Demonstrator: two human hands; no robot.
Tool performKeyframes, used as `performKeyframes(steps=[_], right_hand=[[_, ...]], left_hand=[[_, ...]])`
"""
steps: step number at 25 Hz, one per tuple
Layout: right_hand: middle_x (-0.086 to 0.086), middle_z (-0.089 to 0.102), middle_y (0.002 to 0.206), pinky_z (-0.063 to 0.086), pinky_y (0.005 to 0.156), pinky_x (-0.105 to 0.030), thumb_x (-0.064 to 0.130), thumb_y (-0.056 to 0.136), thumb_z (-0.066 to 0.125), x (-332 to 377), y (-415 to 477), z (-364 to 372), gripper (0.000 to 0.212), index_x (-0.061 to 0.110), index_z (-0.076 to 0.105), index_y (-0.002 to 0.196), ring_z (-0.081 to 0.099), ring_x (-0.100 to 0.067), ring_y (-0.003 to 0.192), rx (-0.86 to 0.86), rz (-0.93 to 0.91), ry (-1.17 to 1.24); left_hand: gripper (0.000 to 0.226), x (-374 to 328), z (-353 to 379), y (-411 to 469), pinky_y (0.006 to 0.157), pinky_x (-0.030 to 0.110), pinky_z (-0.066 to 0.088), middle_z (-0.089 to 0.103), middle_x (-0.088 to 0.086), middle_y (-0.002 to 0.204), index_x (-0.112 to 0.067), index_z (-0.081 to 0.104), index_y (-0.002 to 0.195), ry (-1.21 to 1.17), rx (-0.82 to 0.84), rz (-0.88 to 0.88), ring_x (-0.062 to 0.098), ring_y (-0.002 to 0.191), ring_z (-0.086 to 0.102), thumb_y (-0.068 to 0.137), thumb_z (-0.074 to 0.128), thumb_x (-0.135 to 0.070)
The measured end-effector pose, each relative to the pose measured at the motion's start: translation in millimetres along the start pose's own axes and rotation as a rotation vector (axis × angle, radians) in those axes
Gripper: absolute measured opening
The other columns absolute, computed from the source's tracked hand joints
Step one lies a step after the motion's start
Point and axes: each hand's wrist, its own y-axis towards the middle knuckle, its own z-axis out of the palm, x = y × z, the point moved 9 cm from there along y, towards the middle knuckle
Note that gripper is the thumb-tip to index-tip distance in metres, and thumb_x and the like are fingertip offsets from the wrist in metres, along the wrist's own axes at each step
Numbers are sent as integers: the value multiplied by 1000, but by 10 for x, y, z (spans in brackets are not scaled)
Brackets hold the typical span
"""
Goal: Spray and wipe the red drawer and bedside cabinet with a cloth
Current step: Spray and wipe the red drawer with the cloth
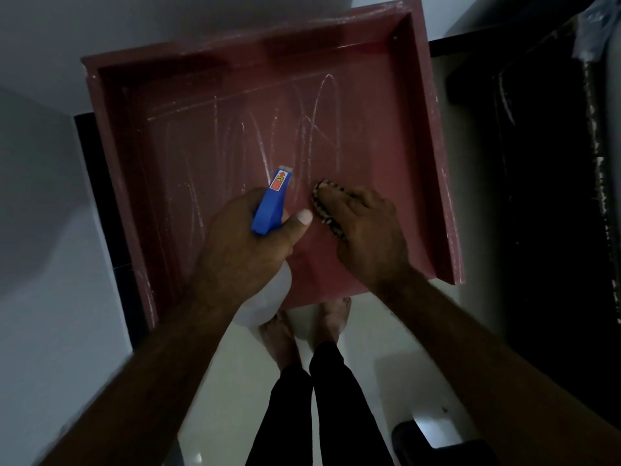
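- Red, shallow, square wooden drawer [379, 136] sits in front of the person with its open side facing up, its near edge above their bare feet [302, 327]. What carries it is hidden.
- Left hand [242, 243] wraps a closed grip round the blue-headed white plastic spray bottle [270, 210], nozzle aimed over the drawer floor, likely kept ready for another squirt.
- Right hand [366, 230] presses a dark patterned cloth [332, 225] flat with its fingers, so the wipe bears evenly.
- White streaks [322, 112] across the floor suggest wiping is only partway done.
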Motion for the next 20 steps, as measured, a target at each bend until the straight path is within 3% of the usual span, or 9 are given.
performKeyframes(steps=[2, 4, 7, 9, 11, 15, 17, 20], right_hand=[[-7, 68, 138, 50, 93, -45, 1, 82, 62, -290, 88, -120, 66, 12, 59, 146, 61, -38, 116, -65, 135, 6], [-9, 68, 136, 52, 93, -48, 3, 82, 61, -414, 116, -177, 66, 11, 57, 147, 61, -39, 114, -113, 243, 8], [-4, 62, 146, 50, 94, -51, 10, 89, 57, -25, 104, -17, 60, 14, 56, 148, 58, -37, 120, -29, 107, 19], [-1, 62, 146, 49, 92, -47, 13, 93, 52, 111, 79, 31, 54, 15, 59, 146, 59, -34, 120, 0, -15, 27], [-3, 65, 142, 51, 90, -47, 6, 87, 56, -51, 119, -19, 60, 15, 59, 146, 59, -34, 118, -23, 19, 22], [-9, 67, 138, 53, 92, -49, 1, 75, 63, -358, 174, -157, 73, 10, 56, 148, 59, -39, 115, -131, 224, 8], [-7, 66, 140, 51, 92, -48, 7, 81, 57, -117, 183, -92, 66, 11, 57, 147, 59, -37, 114, -110, 166, 17], [-3, 63, 145, 50, 92, -47, 9, 90, 53, 80, 195, 24, 57, 15, 58, 146, 58, -34, 119, -16, 4, 18]], left_hand=[[37, -15, -24, 2, 62, 18, 53, 69, 11, 69, -4, 61, 83, 4, -8, 9, 21, 66, 68, 91, 73, -37], [38, -19, -30, 11, 67, 28, 56, 68, 12, 70, -3, 60, 83, 24, -2, 20, 24, 68, 69, 91, 73, -38], [38, -30, -6, 32, 70, 33, 55, 67, 15, 71, -2, 59, 83, 31, 15, 29, 29, 70, 68, 92, 72, -37], [38, -44, 7, 41, 67, 28, 53, 67, 17, 71, -1, 59, 84, 20, 14, 28, 29, 69, 67, 91, 72, -36], [38, -55, 5, 41, 66, 28, 53, 67, 18, 71, 0, 59, 85, -8, 7, 23, 30, 68, 68, 91, 73, -35], [37, -38, -15, 68, 71, 39, 58, 66, 18, 72, -2, 58, 84, -28, 6, 10, 34, 71, 70, 90, 74, -34], [38, -29, -25, 91, 73, 44, 58, 65, 19, 73, -2, 58, 85, -15, 14, 13, 35, 72, 70, 91, 74, -36], [37, -38, -23, 102, 70, 35, 57, 68, 16, 73, -6, 59, 85, 14, 13, 14, 31, 72, 71, 90, 73, -39]])
